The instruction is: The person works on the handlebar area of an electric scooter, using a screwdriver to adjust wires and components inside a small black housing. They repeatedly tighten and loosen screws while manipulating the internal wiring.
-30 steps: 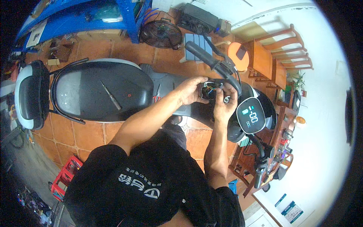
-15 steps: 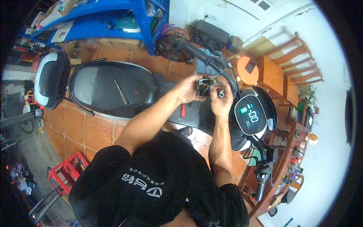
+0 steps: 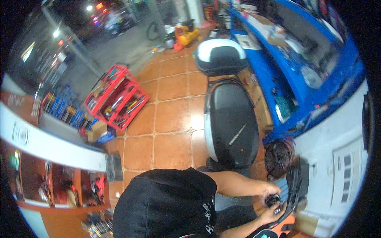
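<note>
Head view, two hands (image 3: 267, 190) (image 3: 270, 216), one dark part (image 3: 272, 200) held

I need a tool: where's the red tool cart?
On the head view's left, the red tool cart stands across orange floor tiles from the scooter seat.

Scooter seat (image 3: 232, 105) as landmark. Slim tool (image 3: 237, 135) lying on it; rear box (image 3: 221, 57) beyond its top end; red tool cart (image 3: 94, 105) left, blue rack (image 3: 260, 65) right. Lower right of seat: left hand (image 3: 266, 190) gripping small dark part (image 3: 272, 200), right hand (image 3: 271, 215) just beside.
</note>
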`<state>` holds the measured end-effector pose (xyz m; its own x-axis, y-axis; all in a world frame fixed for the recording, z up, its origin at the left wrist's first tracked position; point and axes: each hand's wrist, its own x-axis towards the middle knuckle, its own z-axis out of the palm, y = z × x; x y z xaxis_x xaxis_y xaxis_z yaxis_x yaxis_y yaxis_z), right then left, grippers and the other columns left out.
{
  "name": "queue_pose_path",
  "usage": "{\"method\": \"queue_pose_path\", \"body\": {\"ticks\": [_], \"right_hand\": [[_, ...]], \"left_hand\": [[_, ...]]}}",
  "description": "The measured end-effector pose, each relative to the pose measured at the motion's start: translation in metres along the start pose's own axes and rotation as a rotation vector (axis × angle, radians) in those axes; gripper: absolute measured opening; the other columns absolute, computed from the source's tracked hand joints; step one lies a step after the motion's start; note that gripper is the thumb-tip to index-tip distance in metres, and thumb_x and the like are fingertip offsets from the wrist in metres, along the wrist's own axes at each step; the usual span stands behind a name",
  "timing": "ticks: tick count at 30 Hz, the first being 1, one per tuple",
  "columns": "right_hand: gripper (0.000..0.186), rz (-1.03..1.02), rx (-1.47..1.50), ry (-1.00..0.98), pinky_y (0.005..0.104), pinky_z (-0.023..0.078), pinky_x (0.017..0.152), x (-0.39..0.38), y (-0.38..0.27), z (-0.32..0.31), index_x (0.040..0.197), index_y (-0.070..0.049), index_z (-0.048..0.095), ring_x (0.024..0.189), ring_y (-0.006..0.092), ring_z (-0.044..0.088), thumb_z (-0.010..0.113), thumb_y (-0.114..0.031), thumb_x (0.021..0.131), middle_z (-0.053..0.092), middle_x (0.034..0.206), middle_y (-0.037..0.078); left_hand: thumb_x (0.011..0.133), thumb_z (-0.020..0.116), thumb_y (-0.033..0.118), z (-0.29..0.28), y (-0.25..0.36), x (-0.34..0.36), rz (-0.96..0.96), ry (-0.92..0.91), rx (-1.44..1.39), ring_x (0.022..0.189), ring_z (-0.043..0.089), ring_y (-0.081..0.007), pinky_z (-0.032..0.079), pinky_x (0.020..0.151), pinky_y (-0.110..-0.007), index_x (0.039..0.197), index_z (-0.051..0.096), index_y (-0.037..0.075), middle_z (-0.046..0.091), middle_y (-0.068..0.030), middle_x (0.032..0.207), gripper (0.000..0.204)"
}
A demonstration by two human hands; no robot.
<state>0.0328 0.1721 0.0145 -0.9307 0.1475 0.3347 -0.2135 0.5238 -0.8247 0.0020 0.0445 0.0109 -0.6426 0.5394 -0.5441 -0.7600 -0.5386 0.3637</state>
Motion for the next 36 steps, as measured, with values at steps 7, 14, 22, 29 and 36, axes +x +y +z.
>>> {"method": "queue_pose_path", "body": {"ticks": [7, 14, 22, 29, 36], "right_hand": [[0.034, -0.031, -0.057, 0.040, 0.0332, 0.049, 0.081, -0.004, 0.014, 0.011, 0.121, -0.001, 0.059, 0.090, 0.0219, 0.060, 0.062, -0.015, 0.091, 0.064, 0.104, 0.015], [0.037, -0.150, -0.148, 0.107, 0.0353, 0.046, 0.081, -0.004, 0.002, 0.019, 0.120, 0.005, 0.058, 0.091, 0.0231, 0.058, 0.063, -0.016, 0.090, 0.063, 0.109, 0.015], [0.036, 0.111, -0.178, 0.295, 0.0387, 0.050, 0.089, -0.024, -0.024, 0.037, 0.116, 0.004, 0.060, 0.100, 0.0284, 0.062, 0.069, -0.013, 0.085, 0.064, 0.112, 0.019], [0.032, 0.253, -0.021, 0.330, 0.0267, 0.047, 0.080, -0.018, -0.045, 0.023, 0.113, 0.000, 0.061, 0.090, 0.0150, 0.061, 0.067, -0.004, 0.082, 0.065, 0.104, 0.009], [0.034, 0.249, 0.084, 0.296, 0.0219, 0.046, 0.077, -0.019, -0.047, 0.032, 0.115, 0.002, 0.056, 0.085, 0.0100, 0.059, 0.068, 0.000, 0.083, 0.065, 0.099, 0.007]], "left_hand": [[0.078, 0.060, 0.034, -0.009, -0.013, 0.015, 0.009, -0.039, -0.013, 0.098, 0.056, -0.0296, 0.042, 0.085, -0.060, 0.096, 0.066, 0.011, 0.065, -0.0104, 0.101, 0.030], [0.078, 0.059, 0.035, -0.015, -0.004, 0.032, -0.121, -0.169, 0.029, 0.103, 0.055, -0.0304, 0.040, 0.085, -0.064, 0.097, 0.066, 0.013, 0.064, -0.0096, 0.103, 0.030], [0.078, 0.062, 0.031, -0.033, 0.021, 0.038, -0.295, -0.298, 0.035, 0.079, 0.062, -0.0228, 0.047, 0.079, -0.058, 0.091, 0.068, 0.014, 0.068, -0.0029, 0.084, 0.023], [0.093, 0.052, 0.033, -0.028, 0.043, 0.015, -0.401, -0.250, -0.034, 0.094, 0.064, -0.0244, 0.050, 0.088, -0.054, 0.116, 0.060, 0.007, 0.066, -0.0079, 0.106, 0.036], [0.097, 0.046, 0.036, -0.046, 0.048, 0.002, -0.361, -0.285, -0.054, 0.104, 0.064, -0.0248, 0.051, 0.087, -0.056, 0.123, 0.056, 0.007, 0.065, -0.0093, 0.113, 0.040]]}}
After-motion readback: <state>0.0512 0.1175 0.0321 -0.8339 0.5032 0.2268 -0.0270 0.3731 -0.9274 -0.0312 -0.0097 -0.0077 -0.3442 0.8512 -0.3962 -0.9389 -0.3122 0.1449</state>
